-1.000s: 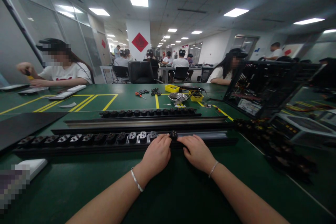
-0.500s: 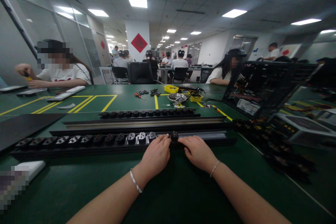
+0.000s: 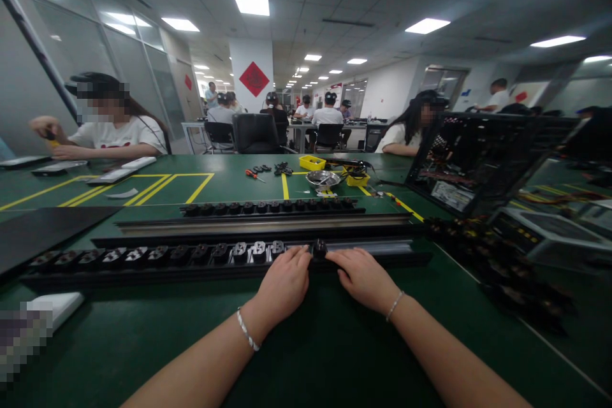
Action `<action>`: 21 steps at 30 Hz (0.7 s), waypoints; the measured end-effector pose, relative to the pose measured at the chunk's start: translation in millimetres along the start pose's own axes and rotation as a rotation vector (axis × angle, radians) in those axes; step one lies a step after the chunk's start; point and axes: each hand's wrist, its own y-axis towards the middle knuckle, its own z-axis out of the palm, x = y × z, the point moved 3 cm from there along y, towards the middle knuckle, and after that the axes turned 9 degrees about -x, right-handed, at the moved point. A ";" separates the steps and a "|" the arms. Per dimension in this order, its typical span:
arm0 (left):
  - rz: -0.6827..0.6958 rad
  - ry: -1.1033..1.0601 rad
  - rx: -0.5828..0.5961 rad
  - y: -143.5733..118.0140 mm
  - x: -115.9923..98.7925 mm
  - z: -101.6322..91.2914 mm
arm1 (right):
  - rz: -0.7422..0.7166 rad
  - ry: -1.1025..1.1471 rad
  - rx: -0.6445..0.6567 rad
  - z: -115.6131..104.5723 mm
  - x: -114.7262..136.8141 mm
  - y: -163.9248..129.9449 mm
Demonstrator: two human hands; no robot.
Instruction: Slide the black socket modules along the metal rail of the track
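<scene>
Head view: at the left side of the green table [image 3: 335,363], a white-edged slab [image 3: 60,306] is cut off by the frame, its face masked by mosaic. Behind it, a dark flat panel [image 3: 50,226] also runs out of frame. Past this, toward the table's far left corner, we note a co-worker [image 3: 119,134], head pixelated, with something yellow in one hand, too small to name. A black rail [image 3: 143,277] starts near the panel and lies parallel to the far edge, carrying a row of black sockets [image 3: 220,252]; the dim ones merge with their bed. An orange-handled screwdriver [image 3: 251,173] lies toward the far edge.

Our left hand [image 3: 285,277] covers the rail beyond the last bright socket; its fingers lie close together, tips partly hidden. One separate black socket [image 3: 319,247] sits over the rail between our hands. Our right hand [image 3: 362,274] has its index finger at that socket's right side, thumb below; we cannot tell whether either hand grips or merely steadies it.

Farther back stands a metal bowl [image 3: 323,180], its contents unclear. Rightward, a heap of dark pieces [image 3: 507,274] blurs into shadow; behind it, toward the right side, an open computer case [image 3: 454,159] has a murky interior.
</scene>
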 end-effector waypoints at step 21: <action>0.004 0.016 0.012 1.1 -1.1 -2.6 | 0.001 -0.004 0.032 -4.2 -10.0 -3.8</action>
